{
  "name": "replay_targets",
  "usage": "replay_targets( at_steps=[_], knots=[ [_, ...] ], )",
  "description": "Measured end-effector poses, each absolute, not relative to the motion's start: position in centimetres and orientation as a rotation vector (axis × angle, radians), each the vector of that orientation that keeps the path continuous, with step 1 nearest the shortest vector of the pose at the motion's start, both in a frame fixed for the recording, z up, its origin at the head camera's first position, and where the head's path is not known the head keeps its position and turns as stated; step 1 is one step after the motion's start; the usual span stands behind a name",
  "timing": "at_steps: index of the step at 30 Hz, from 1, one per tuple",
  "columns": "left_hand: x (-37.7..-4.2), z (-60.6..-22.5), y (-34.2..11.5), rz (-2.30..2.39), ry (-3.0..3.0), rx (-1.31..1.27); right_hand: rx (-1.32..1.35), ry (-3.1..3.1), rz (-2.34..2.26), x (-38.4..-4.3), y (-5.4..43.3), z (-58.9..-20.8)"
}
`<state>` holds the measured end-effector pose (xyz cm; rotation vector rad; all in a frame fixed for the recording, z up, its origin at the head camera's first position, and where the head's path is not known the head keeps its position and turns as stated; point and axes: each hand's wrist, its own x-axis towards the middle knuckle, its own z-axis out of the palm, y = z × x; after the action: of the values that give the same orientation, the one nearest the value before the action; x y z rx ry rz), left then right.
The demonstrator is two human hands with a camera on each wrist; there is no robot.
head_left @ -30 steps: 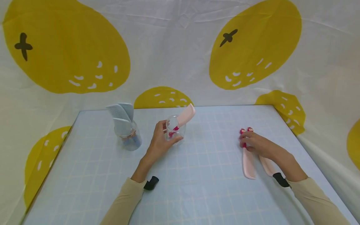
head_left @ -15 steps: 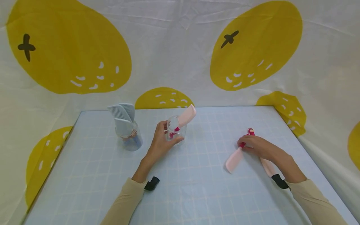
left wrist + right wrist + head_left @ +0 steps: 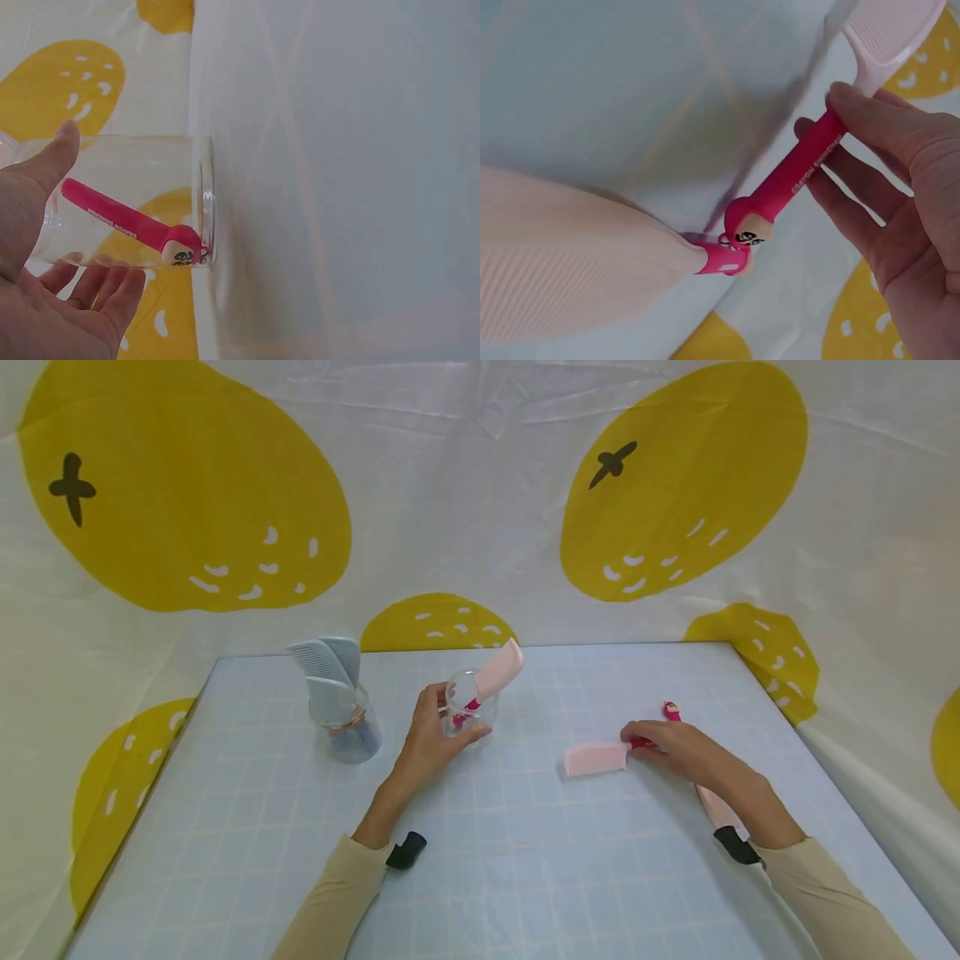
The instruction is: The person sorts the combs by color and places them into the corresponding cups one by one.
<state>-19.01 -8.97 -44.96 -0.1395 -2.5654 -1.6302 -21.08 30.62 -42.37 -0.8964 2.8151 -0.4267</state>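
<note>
My left hand (image 3: 432,737) grips a clear glass jar (image 3: 127,161), thumb on one side and fingers on the other. Inside leans a pink comb (image 3: 498,671), its red figure-tipped handle (image 3: 112,210) down in the glass and its head above the rim. On the right, my right hand (image 3: 678,750) pinches the red handle (image 3: 799,169) of a second pink comb (image 3: 596,759), whose toothed head points left. A third pink comb (image 3: 592,259) lies on the table, partly hidden beneath my right hand and wrist in the head view.
Left of my left hand stands another glass jar (image 3: 352,739) with several light blue combs (image 3: 326,672) in it. The table (image 3: 495,877) has a pale blue checked cover. A white cloth (image 3: 465,510) with yellow fruit shapes hangs behind it.
My right hand has taken the second comb by its handle and swung its head from pointing toward me to pointing left. My left hand keeps its hold on the jar.
</note>
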Motion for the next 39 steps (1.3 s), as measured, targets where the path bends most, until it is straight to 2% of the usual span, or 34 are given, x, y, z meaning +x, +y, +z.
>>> replay_targets(
  at_steps=[7, 21, 25, 31, 39],
  knots=[
    [-18.9, -44.9, -9.0, -1.635, -2.572, -0.127, -1.000, 2.903, -0.445, -20.9, 30.1, -42.4],
    [-19.0, -45.1, -8.9, -1.627, -2.571, -0.150, -0.972, 2.857, -0.741, -20.9, 28.6, -41.5],
    [-19.0, -45.1, -8.9, -1.622, -2.574, -0.147, -0.949, 2.809, -0.879, -20.9, 28.0, -41.0],
    [-19.0, -45.0, -8.9, -1.617, -2.566, -0.159, -1.094, 2.763, -1.053, -20.7, 27.0, -40.0],
    [-19.0, -45.0, -8.9, -1.610, -2.568, -0.157, -1.109, 2.764, -1.169, -20.2, 25.3, -38.5]
  ],
)
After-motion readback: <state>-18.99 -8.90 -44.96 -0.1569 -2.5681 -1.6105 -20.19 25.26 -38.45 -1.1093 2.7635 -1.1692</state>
